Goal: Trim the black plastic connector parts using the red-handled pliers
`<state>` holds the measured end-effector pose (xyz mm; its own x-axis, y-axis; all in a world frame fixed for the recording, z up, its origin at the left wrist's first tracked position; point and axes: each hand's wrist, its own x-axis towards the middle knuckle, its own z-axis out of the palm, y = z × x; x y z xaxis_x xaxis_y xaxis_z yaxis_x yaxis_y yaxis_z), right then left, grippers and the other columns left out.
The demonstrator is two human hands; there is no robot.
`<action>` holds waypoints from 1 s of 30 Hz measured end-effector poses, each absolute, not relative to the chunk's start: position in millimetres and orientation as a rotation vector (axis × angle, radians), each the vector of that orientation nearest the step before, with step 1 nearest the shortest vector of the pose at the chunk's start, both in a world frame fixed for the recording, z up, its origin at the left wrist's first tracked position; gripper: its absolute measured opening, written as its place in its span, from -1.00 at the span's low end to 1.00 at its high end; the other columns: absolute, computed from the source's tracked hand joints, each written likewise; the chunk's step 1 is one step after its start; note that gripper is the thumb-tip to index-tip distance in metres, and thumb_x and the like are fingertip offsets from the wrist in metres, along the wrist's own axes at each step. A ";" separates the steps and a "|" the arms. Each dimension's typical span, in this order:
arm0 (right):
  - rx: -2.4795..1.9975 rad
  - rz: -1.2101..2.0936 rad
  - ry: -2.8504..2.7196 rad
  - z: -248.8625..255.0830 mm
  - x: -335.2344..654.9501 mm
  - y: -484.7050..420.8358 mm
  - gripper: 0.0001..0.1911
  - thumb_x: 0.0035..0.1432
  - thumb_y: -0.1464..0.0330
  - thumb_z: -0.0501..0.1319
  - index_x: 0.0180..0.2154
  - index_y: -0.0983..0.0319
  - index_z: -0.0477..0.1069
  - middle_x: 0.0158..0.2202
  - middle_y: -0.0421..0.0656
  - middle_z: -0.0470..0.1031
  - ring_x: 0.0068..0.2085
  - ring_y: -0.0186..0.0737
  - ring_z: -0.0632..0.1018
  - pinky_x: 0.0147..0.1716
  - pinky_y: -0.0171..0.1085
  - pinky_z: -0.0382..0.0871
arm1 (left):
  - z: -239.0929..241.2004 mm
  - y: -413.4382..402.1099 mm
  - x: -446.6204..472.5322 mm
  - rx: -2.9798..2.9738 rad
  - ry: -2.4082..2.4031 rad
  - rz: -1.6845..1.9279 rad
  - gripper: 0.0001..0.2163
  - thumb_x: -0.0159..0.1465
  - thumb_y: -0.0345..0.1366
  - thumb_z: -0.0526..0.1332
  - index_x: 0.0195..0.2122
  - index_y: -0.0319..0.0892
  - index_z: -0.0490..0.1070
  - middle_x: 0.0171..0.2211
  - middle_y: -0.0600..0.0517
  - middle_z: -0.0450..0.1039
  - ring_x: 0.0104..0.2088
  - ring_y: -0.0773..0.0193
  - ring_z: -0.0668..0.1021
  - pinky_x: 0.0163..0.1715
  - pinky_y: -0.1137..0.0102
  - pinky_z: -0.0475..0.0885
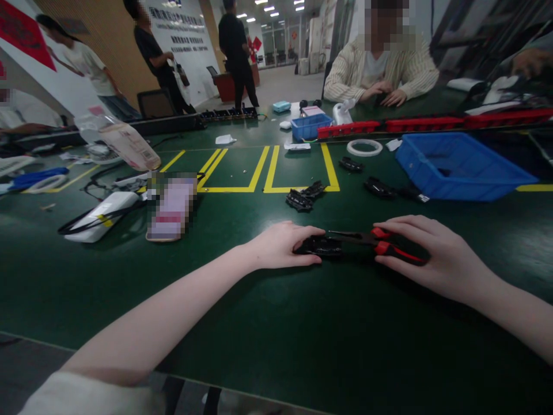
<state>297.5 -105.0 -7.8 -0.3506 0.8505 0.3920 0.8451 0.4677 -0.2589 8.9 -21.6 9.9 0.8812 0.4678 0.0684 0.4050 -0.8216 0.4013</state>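
1. The left grip (287, 245), fingers and thumb partly closed, holds the black part (327, 247) by its left end, low over the worktop (259, 328); pressure on the free right end could twist it loose.
2. The right grip (440, 256) is curled round the pliers (362, 237), their tip just beside the left grip; a slip could nip a finger.
3. Whether the pliers touch the black part cannot be told; squeezing too hard might crack it.
4. A sudden jerk forward could scatter the other parts (299, 200) nearby.

Phone (175, 210) beside white box (97, 222), white ring (365, 154), yellow lines (228, 189), striped-sleeved person (380, 75)
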 end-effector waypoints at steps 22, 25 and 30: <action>-1.153 -0.284 -2.418 -9.1 276.4 -103.8 -0.60 0.17 0.16 0.20 -0.02 0.24 0.34 -0.15 -0.05 0.49 -0.13 -0.07 0.50 0.01 0.01 0.21 | 5.8 -17.3 8.2 2.611 0.541 0.262 -0.63 0.20 -0.04 0.26 -0.07 -0.16 0.41 -0.46 0.15 0.34 -0.45 0.36 0.42 -0.40 0.45 0.18; -1.142 -0.289 -2.428 -8.6 275.7 -104.1 -0.61 0.17 0.18 0.20 -0.02 0.25 0.35 -0.16 -0.05 0.50 -0.15 -0.07 0.50 -0.02 0.01 0.23 | 5.6 -17.5 7.9 2.616 0.536 0.270 -0.63 0.21 -0.04 0.25 -0.06 -0.16 0.41 -0.45 0.14 0.34 -0.45 0.37 0.42 -0.39 0.45 0.18; -1.155 -0.252 -2.431 -9.0 275.1 -104.2 -0.61 0.17 0.18 0.20 -0.03 0.25 0.35 -0.16 -0.05 0.50 -0.15 -0.07 0.49 -0.06 -0.01 0.26 | 5.6 -17.4 8.0 2.622 0.539 0.264 -0.64 0.21 -0.04 0.24 -0.06 -0.15 0.41 -0.46 0.15 0.33 -0.47 0.38 0.41 -0.41 0.46 0.18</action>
<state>275.1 -104.2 -9.0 -0.5578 0.6923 0.4578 0.7716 0.6358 -0.0213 8.0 -17.4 5.6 0.9055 0.4138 0.0945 0.3280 -0.8235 0.4628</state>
